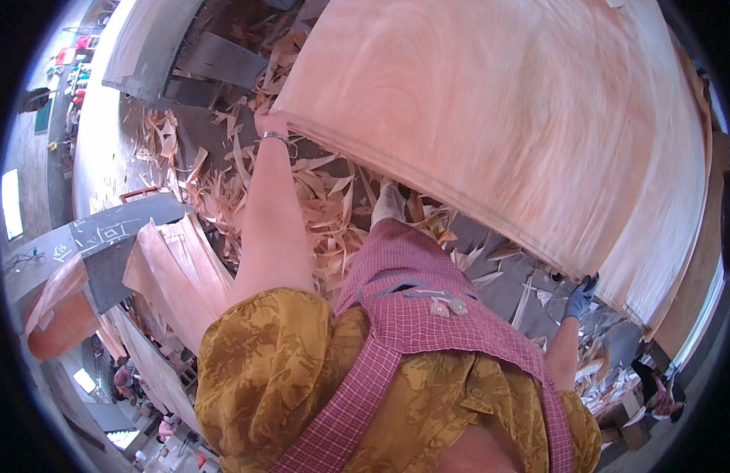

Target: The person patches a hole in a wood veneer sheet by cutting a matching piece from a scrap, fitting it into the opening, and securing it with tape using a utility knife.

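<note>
Head view. Pink checked apron (428,315) over mustard blouse, frame bottom. Left hand (270,122), w/ bracelet, clamps near edge of large veneer sheet (491,118), upper centre; gloved right hand (579,296) grips same edge, lower right. Best done: keep both ends level so thin sheet doesn't crack. Obstacles: veneer scraps (325,197) underfoot; grey bench (121,236) centre left.

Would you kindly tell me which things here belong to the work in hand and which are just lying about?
In hand:
- veneer sheet
- left hand, bare, gripping its edge
- right hand, gloved, at its lower edge

Lying about:
- veneer scraps on the floor
- leaning veneer pieces
- grey board
</note>
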Action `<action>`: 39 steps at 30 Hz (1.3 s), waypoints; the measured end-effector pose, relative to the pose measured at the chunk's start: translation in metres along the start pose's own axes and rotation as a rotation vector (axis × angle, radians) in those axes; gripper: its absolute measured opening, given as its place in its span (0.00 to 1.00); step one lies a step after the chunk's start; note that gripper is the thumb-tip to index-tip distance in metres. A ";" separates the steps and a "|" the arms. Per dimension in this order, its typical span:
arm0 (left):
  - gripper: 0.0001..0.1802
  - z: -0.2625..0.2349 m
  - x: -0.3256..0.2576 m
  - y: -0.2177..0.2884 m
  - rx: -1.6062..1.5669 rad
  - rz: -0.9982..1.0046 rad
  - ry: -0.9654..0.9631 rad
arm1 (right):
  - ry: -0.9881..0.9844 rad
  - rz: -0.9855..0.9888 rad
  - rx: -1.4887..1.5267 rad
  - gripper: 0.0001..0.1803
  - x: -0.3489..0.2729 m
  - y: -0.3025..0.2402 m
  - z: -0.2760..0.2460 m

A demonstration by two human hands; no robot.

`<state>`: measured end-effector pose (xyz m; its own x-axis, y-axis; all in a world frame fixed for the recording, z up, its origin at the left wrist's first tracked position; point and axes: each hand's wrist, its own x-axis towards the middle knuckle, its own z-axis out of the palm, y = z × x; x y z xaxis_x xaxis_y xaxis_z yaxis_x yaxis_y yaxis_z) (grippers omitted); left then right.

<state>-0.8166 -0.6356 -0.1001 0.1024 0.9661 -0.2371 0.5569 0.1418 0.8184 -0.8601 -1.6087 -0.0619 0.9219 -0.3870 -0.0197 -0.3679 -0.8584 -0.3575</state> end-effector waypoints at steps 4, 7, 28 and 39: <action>0.22 0.009 -0.027 0.011 0.061 -0.082 -0.071 | -0.002 0.059 -0.056 0.30 -0.011 0.026 0.004; 0.19 0.007 -0.033 0.016 0.197 -0.052 -0.132 | -0.048 0.121 0.031 0.30 -0.010 0.026 0.013; 0.20 -0.008 -0.042 0.040 1.338 0.363 -0.054 | 0.151 0.199 0.381 0.26 -0.007 0.030 0.031; 0.43 0.089 -0.166 0.006 0.884 1.515 -0.058 | 0.110 0.027 0.257 0.32 0.015 0.006 0.008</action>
